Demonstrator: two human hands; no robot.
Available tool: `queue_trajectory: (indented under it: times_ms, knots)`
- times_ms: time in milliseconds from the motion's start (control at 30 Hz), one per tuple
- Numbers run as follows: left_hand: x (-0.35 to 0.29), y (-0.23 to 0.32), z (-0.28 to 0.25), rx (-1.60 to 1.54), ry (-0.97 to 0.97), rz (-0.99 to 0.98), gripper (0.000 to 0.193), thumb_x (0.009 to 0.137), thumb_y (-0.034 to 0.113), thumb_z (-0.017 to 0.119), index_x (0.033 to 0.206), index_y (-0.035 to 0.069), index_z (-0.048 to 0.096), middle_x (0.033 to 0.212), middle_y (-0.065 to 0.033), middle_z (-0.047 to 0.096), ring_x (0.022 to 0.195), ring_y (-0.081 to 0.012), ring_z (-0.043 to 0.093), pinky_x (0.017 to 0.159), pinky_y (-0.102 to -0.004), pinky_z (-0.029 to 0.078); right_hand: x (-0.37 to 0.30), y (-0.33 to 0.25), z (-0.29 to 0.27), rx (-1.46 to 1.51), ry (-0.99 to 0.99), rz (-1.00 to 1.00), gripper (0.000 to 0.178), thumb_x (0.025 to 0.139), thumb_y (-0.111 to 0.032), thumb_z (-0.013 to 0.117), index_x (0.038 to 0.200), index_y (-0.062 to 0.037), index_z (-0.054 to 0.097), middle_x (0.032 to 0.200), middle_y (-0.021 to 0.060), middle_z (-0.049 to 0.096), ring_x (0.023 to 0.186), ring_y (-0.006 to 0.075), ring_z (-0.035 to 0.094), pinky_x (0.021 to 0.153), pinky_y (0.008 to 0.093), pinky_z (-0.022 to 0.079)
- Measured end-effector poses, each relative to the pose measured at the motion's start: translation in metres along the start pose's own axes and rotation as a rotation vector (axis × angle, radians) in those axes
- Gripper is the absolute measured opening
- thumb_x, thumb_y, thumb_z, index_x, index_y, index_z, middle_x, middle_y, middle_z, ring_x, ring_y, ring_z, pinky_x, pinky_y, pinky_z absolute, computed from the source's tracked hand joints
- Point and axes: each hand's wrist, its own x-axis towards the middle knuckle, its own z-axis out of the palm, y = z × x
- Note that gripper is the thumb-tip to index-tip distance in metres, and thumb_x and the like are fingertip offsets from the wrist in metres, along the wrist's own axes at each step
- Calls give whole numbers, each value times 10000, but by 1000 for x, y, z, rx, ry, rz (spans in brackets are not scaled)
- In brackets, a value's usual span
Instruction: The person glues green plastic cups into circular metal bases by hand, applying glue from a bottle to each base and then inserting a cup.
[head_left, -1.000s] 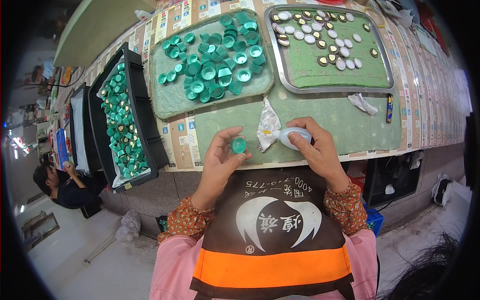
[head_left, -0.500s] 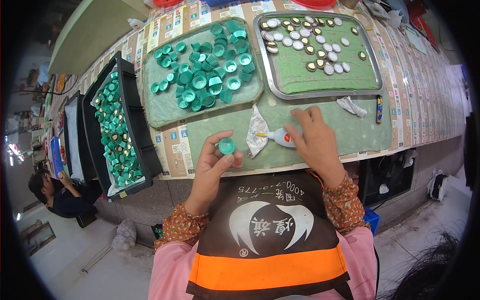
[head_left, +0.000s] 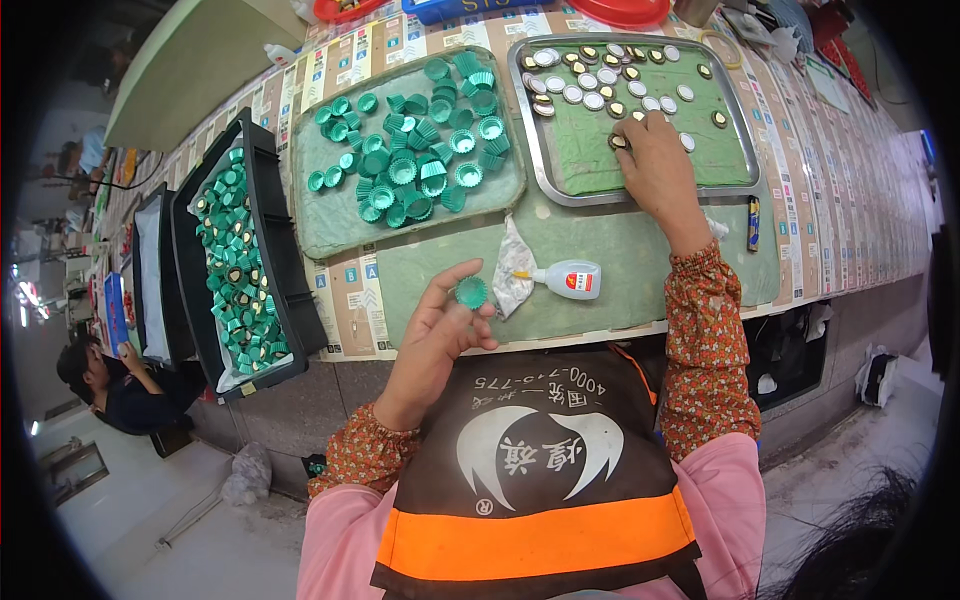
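In my left hand (head_left: 440,325) a green fluted cup (head_left: 471,292) is held between thumb and fingers, above the front edge of the table. My right hand (head_left: 658,165) reaches into the metal-rimmed tray (head_left: 548,165), its thumb and fingertips closed at a small round disc with a dark rim and a pale gold middle (head_left: 618,142). Other discs (head_left: 607,76), some white side up, lie scattered on the tray's green cloth. Between my hands a clear-white squeeze bottle (head_left: 575,280) with a yellow nozzle lies on its side, its tip on a crumpled white cloth (head_left: 514,265).
A cloth-lined tray (head_left: 320,225) of loose green cups stands at left. Beyond it, a black crate (head_left: 275,230) holds many cups with gold pieces. A blue-and-yellow tube (head_left: 753,222) lies at right. Another person (head_left: 110,380) sits at far left.
My right hand has left the squeeze bottle and moved up and right to the discs in the tray. The left hand, still holding the cup, has shifted slightly right.
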Motion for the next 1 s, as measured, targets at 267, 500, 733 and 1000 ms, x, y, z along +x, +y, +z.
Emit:
queue_trajectory:
  times_ms: [267, 500, 733, 1000]
  knots:
    - [8, 1, -8, -199, -49, -56, 536, 1106, 342, 483, 1541, 49, 373, 1122, -115, 637, 932, -140, 640, 827, -300, 622, -33, -17, -34, 256, -18, -103, 272, 839, -67, 716, 1071, -23, 580, 1047, 170, 554, 1010, 377, 563, 883, 463, 464]
    - [14, 0, -11, -226, -91, -105, 472, 1072, 291, 553, 1463, 44, 457, 1158, -153, 663, 928, -131, 659, 863, -302, 620, -102, -26, -42, 115, -185, -55, 323, 804, -10, 726, 1084, -29, 566, 1025, 170, 538, 1008, 383, 541, 862, 465, 455]
    - [19, 2, -7, -220, -110, -137, 508, 1017, 225, 617, 1458, 37, 447, 1255, -204, 653, 1003, -195, 688, 868, -327, 634, -117, -24, -36, 297, -139, 43, 350, 813, -6, 723, 1130, -24, 576, 1046, 165, 540, 1020, 382, 540, 877, 466, 454]
    - [17, 1, -3, -221, -102, -162, 633, 1014, 243, 629, 1527, -34, 380, 1305, -194, 636, 1034, -207, 686, 895, -333, 629, -118, -26, -31, 271, -76, -54, 313, 848, -12, 711, 1130, 2, 575, 1051, 163, 553, 992, 362, 564, 852, 453, 471]
